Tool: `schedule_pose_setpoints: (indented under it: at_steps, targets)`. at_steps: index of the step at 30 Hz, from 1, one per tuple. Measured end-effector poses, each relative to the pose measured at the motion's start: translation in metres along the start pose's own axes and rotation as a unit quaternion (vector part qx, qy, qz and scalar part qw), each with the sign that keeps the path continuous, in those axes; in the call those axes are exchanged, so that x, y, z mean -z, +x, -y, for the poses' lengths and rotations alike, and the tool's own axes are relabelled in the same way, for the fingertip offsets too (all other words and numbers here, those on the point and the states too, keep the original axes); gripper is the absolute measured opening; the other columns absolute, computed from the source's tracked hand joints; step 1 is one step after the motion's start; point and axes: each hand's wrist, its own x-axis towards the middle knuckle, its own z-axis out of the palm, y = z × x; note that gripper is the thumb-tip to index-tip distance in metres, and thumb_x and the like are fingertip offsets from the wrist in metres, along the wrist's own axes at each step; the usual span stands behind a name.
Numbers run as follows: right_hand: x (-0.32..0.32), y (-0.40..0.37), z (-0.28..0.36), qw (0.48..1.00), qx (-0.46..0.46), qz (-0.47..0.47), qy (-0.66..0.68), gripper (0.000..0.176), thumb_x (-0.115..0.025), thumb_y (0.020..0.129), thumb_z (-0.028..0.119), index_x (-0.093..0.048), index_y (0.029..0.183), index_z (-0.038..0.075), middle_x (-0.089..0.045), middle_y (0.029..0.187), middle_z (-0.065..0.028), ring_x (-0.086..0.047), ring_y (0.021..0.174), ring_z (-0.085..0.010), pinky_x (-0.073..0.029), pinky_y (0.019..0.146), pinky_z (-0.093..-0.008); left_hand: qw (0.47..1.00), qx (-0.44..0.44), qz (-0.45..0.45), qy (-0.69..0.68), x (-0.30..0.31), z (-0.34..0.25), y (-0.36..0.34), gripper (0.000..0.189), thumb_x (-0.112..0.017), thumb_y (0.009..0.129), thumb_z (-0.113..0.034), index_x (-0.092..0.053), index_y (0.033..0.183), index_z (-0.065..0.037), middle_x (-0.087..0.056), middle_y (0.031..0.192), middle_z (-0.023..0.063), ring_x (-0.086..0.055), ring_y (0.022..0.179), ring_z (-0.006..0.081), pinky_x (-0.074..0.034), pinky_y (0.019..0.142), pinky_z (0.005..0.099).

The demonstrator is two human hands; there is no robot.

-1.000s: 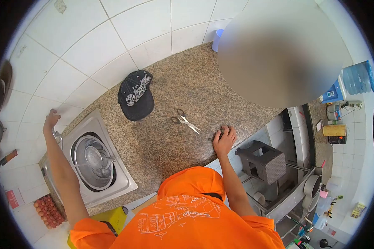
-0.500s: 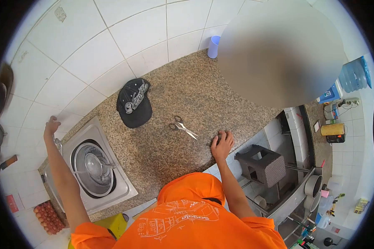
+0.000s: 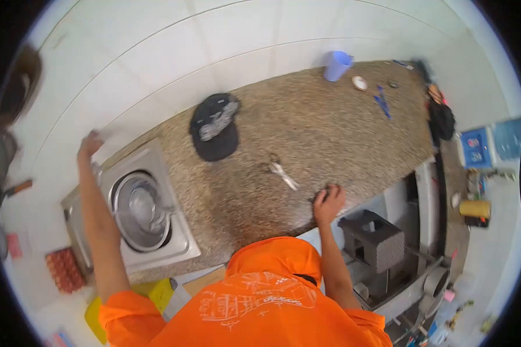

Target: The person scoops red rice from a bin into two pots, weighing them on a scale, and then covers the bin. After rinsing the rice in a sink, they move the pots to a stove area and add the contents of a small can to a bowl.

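Note:
My left hand [image 3: 91, 143] is stretched out by the tiled wall, beyond the metal sink [image 3: 185, 246]. Motion blurs its fingers, so their grip does not show. On the granite counter [image 3: 307, 121], near the front edge, rests my right hand [image 3: 331, 207] with its fingers curled down. Something dark shows between thumb and fingers; I cannot make out what it is. Just to the left of that hand lie the scissors [image 3: 283, 174], blades pointing toward it. A black cap [image 3: 215, 130] with white lettering sits farther back, between the sink and the scissors.
A round metal vessel [image 3: 142, 211] is in the sink. Toward the back right are a blue cup [image 3: 337, 66], a white round item [image 3: 359, 83] and a blue item [image 3: 382, 103]. A dark stool [image 3: 373, 238] stands below the counter's front edge. An egg tray [image 3: 65, 270] is at left.
The view has swung, so the counter and its items appear farther right. A large blurred patch that covered the upper right is gone, uncovering the counter's far end. Both hands keep about the same places.

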Motion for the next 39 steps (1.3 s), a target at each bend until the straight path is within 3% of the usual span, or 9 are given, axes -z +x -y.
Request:
schedule_pose_setpoints:
  at_steps: [1, 2, 4, 5, 6, 10, 12, 18, 39]
  targets:
    - [-0.007, -0.004, -0.001, 0.999, 0.019, -0.040, -0.031, 0.034, -0.061, 0.087, 0.018, -0.058, 0.117, 0.003, -0.051, 0.129, -0.0269, -0.046, 0.121, -0.0438, -0.034, 0.103, -0.0530, 0.996, 0.075, 0.057, 0.003, 0.040, -0.049, -0.025, 0.060, -0.068, 0.078, -0.033, -0.056, 0.133, -0.012, -0.062, 0.130, 0.0186, -0.057, 0.122, 0.0386, -0.046, 0.104, 0.0471]
    - [-0.007, -0.003, -0.001, 0.999, 0.022, -0.034, -0.025, 0.033, -0.061, 0.087, 0.017, -0.059, 0.117, 0.004, -0.050, 0.131, -0.0276, -0.047, 0.121, -0.0437, -0.035, 0.103, -0.0527, 0.996, 0.015, 0.041, 0.084, 0.014, -0.019, -0.004, 0.060, -0.068, 0.079, -0.033, -0.055, 0.134, -0.013, -0.062, 0.130, 0.0172, -0.057, 0.122, 0.0376, -0.046, 0.104, 0.0466]
    - [0.006, 0.003, 0.011, 1.000, -0.008, 0.021, 0.010, 0.031, -0.060, 0.088, 0.018, -0.059, 0.117, 0.006, -0.051, 0.130, -0.0254, -0.048, 0.120, -0.0434, -0.035, 0.101, -0.0526, 0.992, 0.101, 0.069, 0.026, 0.049, -0.063, -0.028, 0.060, -0.069, 0.079, -0.036, -0.056, 0.134, -0.015, -0.062, 0.132, 0.0166, -0.056, 0.123, 0.0391, -0.046, 0.104, 0.0483]
    - [0.006, 0.001, 0.012, 1.000, -0.002, 0.016, -0.006, 0.031, -0.058, 0.090, 0.020, -0.059, 0.118, 0.006, -0.050, 0.130, -0.0246, -0.048, 0.120, -0.0429, -0.035, 0.101, -0.0528, 0.995, 0.079, 0.061, 0.028, 0.051, -0.067, -0.032, 0.060, -0.069, 0.079, -0.037, -0.056, 0.134, -0.016, -0.062, 0.131, 0.0166, -0.056, 0.123, 0.0396, -0.046, 0.104, 0.0484]
    - [0.004, 0.001, 0.013, 1.000, 0.006, 0.010, -0.023, 0.031, -0.056, 0.092, 0.022, -0.059, 0.119, 0.007, -0.050, 0.130, -0.0239, -0.048, 0.119, -0.0423, -0.035, 0.101, -0.0529, 0.993, 0.080, 0.075, 0.052, 0.039, -0.055, -0.021, 0.062, -0.065, 0.081, -0.039, -0.055, 0.133, -0.009, -0.058, 0.135, 0.0177, -0.054, 0.126, 0.0369, -0.044, 0.105, 0.0475]
    - [-0.006, -0.005, 0.007, 0.998, -0.001, 0.030, -0.054, 0.034, -0.050, 0.097, 0.029, -0.058, 0.122, 0.008, -0.049, 0.132, -0.0228, -0.046, 0.121, -0.0407, -0.033, 0.103, -0.0533, 0.979, 0.186, 0.081, 0.006, 0.078, -0.104, -0.050, 0.063, -0.064, 0.078, -0.040, -0.054, 0.134, -0.015, -0.056, 0.134, 0.0230, -0.052, 0.125, 0.0426, -0.041, 0.107, 0.0497]
    - [-0.012, -0.006, 0.002, 0.995, -0.008, 0.022, -0.099, 0.038, -0.045, 0.099, 0.034, -0.057, 0.124, 0.007, -0.047, 0.134, -0.0222, -0.044, 0.124, -0.0394, -0.032, 0.104, -0.0533, 0.970, 0.201, 0.139, -0.002, 0.088, -0.117, -0.053, 0.068, -0.061, 0.076, -0.038, -0.047, 0.141, -0.025, -0.042, 0.147, 0.0231, -0.043, 0.134, 0.0430, -0.038, 0.108, 0.0553]
    - [-0.015, -0.007, -0.004, 0.993, 0.018, 0.009, -0.113, 0.043, -0.040, 0.102, 0.043, -0.056, 0.124, 0.009, -0.048, 0.131, -0.0195, -0.045, 0.122, -0.0379, -0.035, 0.101, -0.0536, 0.968, 0.209, 0.134, -0.024, 0.093, -0.123, -0.059, 0.068, -0.061, 0.074, -0.039, -0.047, 0.140, -0.026, -0.044, 0.143, 0.0253, -0.045, 0.132, 0.0431, -0.039, 0.108, 0.0534]
    - [-0.014, -0.008, -0.004, 0.994, -0.018, 0.042, -0.094, 0.044, -0.044, 0.100, 0.037, -0.055, 0.128, 0.005, -0.046, 0.137, -0.0234, -0.043, 0.127, -0.0406, -0.032, 0.106, -0.0552, 0.966, 0.216, 0.140, -0.024, 0.089, -0.121, -0.055, 0.068, -0.062, 0.075, -0.038, -0.046, 0.140, -0.026, -0.041, 0.145, 0.0235, -0.042, 0.134, 0.0432, -0.037, 0.108, 0.0569]
